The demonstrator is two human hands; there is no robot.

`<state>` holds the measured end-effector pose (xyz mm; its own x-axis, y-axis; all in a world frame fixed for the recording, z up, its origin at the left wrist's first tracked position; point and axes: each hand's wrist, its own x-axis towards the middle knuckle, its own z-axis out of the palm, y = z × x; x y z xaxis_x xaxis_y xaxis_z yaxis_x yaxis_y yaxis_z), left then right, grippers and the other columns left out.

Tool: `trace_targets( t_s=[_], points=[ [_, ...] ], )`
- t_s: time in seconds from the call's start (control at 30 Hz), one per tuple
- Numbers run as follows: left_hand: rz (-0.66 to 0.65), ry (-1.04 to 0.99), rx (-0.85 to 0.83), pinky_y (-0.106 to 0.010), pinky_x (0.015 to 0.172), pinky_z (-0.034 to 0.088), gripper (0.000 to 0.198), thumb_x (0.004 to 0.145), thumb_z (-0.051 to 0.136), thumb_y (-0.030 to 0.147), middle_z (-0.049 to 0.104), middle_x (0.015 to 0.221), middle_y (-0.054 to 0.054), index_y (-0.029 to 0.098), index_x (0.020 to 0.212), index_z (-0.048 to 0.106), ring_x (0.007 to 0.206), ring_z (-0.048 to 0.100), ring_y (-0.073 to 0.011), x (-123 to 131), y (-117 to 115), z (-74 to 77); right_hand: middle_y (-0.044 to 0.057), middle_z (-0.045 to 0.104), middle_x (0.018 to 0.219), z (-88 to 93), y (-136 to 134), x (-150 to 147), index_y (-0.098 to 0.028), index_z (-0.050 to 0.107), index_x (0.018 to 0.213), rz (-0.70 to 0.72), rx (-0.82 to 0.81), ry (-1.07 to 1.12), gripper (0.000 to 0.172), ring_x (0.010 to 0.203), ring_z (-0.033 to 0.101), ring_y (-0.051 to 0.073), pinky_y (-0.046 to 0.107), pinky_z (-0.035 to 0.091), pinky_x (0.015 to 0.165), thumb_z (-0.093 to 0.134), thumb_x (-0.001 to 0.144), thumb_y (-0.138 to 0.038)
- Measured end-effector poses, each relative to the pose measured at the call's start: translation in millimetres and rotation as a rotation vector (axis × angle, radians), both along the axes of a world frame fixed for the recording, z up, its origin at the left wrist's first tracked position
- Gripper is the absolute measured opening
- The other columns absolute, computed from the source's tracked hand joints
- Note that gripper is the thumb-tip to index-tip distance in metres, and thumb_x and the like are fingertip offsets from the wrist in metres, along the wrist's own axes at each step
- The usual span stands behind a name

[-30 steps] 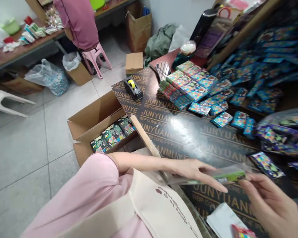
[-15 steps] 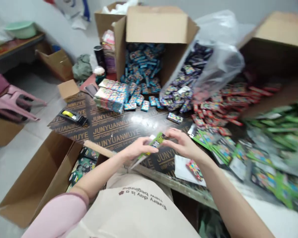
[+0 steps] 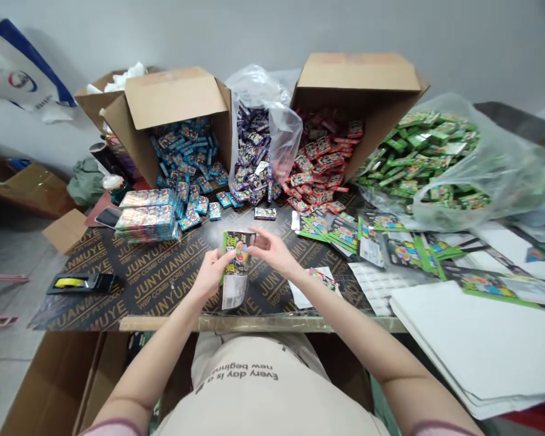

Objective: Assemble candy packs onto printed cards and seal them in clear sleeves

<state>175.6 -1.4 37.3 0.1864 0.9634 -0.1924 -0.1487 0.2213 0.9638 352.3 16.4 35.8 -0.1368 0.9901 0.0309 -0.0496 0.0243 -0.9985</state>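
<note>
Fingertips of left hand and right hand pinching green printed packet by its side edges, upright between them above table, purple pack just beyond; packet handling seemingly mid-step, steady two-sided grip likely called for next.

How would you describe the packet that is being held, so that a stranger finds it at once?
Start at the dark table printed with gold letters and go to its front middle. There the left hand and right hand hold one green-topped packet upright. Similar packets lie flat to the right; only this one is lifted.
</note>
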Motion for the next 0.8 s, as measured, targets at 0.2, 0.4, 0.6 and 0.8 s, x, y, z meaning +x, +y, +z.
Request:
trace_targets(
  t_s=[0.2,0.4,0.6,0.8],
  points=[
    [-0.007,0.364,0.225,-0.022,0.045,0.015,0.055,0.067,0.071,0.046,0.026,0.040,0.007,0.016,0.038,0.034,0.044,0.021,-0.0043,-0.8,5.5,-9.8,0.001,0.068,0.070,-8.7,-2.6,-1.0,-0.016,0.068,0.078,0.098,-0.054,-0.034,0.026,0.066,0.060,0.015,0.028,0.049,0.065,0.073,0.069,-0.039],
    [0.182,0.172,0.142,-0.020,0.044,0.027,0.048,0.067,0.070,0.050,0.044,0.044,0.004,0.015,0.045,0.047,0.044,0.035,-0.0061,7.7,19.2,-24.9,0.000,0.069,0.071,-16.3,-16.1,-0.5,-0.018,0.065,0.100,0.243,-0.280,0.096,0.043,0.060,0.063,0.015,0.024,0.049,0.051,0.079,0.061,-0.033],
    [-0.062,0.087,-0.050,-0.020,0.047,0.044,0.037,0.056,0.081,0.042,0.066,0.064,-0.003,0.011,0.072,0.068,0.055,0.057,-0.0123,5.7,16.0,-32.5,-0.004,0.060,0.052,-37.3,-20.9,16.8,-0.015,0.065,0.075,0.074,-0.213,-0.078,0.018,0.043,0.049,0.009,0.019,0.037,0.041,0.075,0.063,-0.025],
    [-0.181,0.032,-0.135,-0.025,0.052,0.052,0.044,0.054,0.084,0.039,0.069,0.067,-0.004,0.011,0.085,0.069,0.055,0.062,-0.0150,-4.9,9.0,-50.2,-0.005,0.062,0.057,-53.6,-25.6,34.0,-0.015,0.062,0.098,0.203,-0.291,-0.048,0.040,0.044,0.050,0.009,0.019,0.037,0.042,0.075,0.062,-0.028]
  ],
)
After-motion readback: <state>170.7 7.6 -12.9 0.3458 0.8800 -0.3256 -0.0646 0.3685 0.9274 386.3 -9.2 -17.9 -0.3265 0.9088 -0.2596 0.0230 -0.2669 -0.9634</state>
